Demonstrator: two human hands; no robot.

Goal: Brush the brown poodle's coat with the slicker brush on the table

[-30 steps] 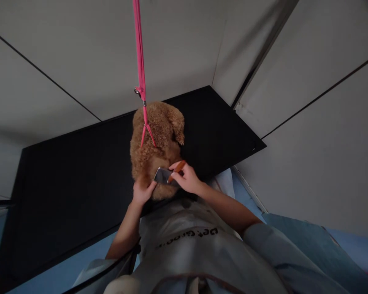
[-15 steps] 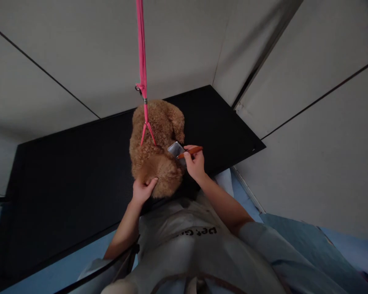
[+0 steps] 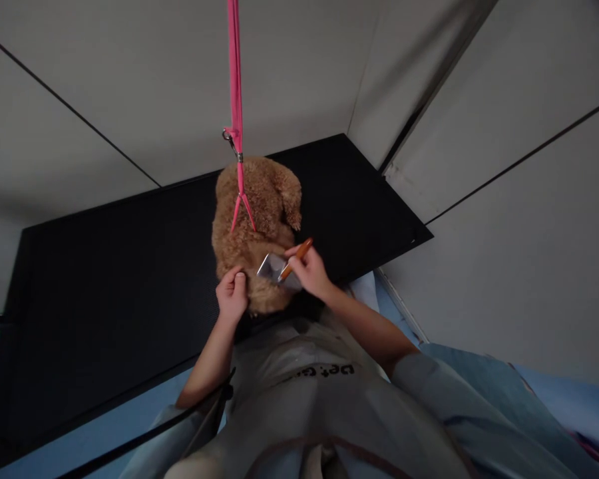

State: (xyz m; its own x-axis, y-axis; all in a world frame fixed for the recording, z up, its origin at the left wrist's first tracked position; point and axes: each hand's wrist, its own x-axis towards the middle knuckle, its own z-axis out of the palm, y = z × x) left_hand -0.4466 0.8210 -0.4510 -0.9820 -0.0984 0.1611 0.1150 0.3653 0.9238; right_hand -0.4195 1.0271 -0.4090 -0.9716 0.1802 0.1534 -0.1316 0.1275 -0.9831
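A small curly brown dog (image 3: 252, 219) stands on a black grooming table (image 3: 104, 279), facing away, with a pink leash (image 3: 236, 100) running straight up from its neck. My right hand (image 3: 309, 273) is closed on the orange handle of a slicker brush (image 3: 279, 266), whose metal pad lies on the dog's rump. My left hand (image 3: 232, 296) is closed on the fur at the dog's rear left side.
Pale grey wall panels (image 3: 479, 166) meet in a corner behind the table. My grey apron (image 3: 309, 399) with printed letters fills the bottom of the view. Blue floor (image 3: 399, 313) shows past the table's near right edge.
The brush swung out to the dog's right flank half a second ago and has come back onto the rump. My left hand shifted slightly up the dog's rear.
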